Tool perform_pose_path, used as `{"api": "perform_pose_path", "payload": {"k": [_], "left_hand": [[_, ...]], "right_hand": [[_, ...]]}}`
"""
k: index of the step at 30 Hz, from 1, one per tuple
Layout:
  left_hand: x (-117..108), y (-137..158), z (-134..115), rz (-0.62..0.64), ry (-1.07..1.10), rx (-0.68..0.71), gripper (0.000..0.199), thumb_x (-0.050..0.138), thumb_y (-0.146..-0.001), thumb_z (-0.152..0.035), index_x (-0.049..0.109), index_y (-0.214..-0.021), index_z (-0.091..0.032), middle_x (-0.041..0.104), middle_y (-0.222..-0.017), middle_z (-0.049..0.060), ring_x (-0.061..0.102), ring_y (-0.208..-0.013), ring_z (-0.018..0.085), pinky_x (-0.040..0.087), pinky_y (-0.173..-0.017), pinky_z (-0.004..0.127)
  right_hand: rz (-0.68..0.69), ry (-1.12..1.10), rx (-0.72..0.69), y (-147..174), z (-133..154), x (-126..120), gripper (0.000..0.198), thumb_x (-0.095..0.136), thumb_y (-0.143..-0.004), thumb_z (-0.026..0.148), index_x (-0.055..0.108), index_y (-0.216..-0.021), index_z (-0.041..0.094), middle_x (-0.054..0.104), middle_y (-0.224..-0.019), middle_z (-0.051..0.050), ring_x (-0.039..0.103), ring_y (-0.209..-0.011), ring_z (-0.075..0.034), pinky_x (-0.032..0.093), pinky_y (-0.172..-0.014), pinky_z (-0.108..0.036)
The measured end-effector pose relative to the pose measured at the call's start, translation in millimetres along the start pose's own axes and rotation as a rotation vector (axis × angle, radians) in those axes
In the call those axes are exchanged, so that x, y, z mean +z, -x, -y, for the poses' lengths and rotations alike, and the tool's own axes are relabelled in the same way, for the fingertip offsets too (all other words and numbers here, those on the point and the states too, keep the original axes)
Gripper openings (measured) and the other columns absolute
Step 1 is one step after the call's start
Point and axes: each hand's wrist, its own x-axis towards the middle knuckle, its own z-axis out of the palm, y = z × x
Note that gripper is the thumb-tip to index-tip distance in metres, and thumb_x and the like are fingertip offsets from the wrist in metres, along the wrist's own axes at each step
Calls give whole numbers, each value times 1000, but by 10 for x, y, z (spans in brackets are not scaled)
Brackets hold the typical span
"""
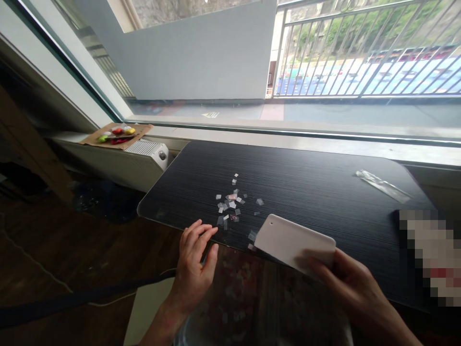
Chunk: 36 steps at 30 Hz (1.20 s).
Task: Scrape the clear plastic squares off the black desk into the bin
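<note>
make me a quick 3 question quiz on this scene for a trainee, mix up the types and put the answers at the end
1. Multiple choice: what does the right hand hold?
A. A brush
B. A pale flat panel
C. A bottle

2. True or false: the left hand holds nothing and is near the small scraps.

3. Fill the gap: seen from the camera, the clear plastic strip lies toward the ____ end of the dark table.

Key: 1. B; 2. True; 3. right
</note>
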Motion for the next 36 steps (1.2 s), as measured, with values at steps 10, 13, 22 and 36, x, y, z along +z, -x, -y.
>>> {"api": "perform_pose_path", "payload": {"k": [10,13,22,36], "left_hand": [[11,-3,-17,-13,-14,-10,31,52,-95,-16,59,-123,-25,63,-120,8,53,-128,26,46,-109,50],[-1,2,-33,-8,-15,-30,31,52,-94,-15,59,-123,-25,63,-120,8,53,-128,26,47,-109,50],[-12,0,-52,-5,3,-40,31,52,-94,-14,59,-123,-25,64,-120,8,53,-129,26,46,-110,51],[-22,11,-48,11,-14,-36,30,51,-96,-14,57,-124,-22,62,-121,9,51,-129,26,44,-110,50]], "right_hand": [[65,-22,33,0,15,44,33,72,-75,50,80,-87,20,80,-76,-6,73,-69,-26,58,-60,-31],[-16,-91,73,-12,6,11,32,77,-70,50,81,-86,23,81,-76,-4,73,-70,-26,59,-62,-30],[27,-88,92,-29,38,39,31,78,-68,49,80,-84,23,80,-71,-3,71,-67,-23,58,-61,-27],[80,15,49,53,20,34,33,76,-70,54,82,-83,24,81,-73,-5,76,-73,-27,60,-62,-27]]}}
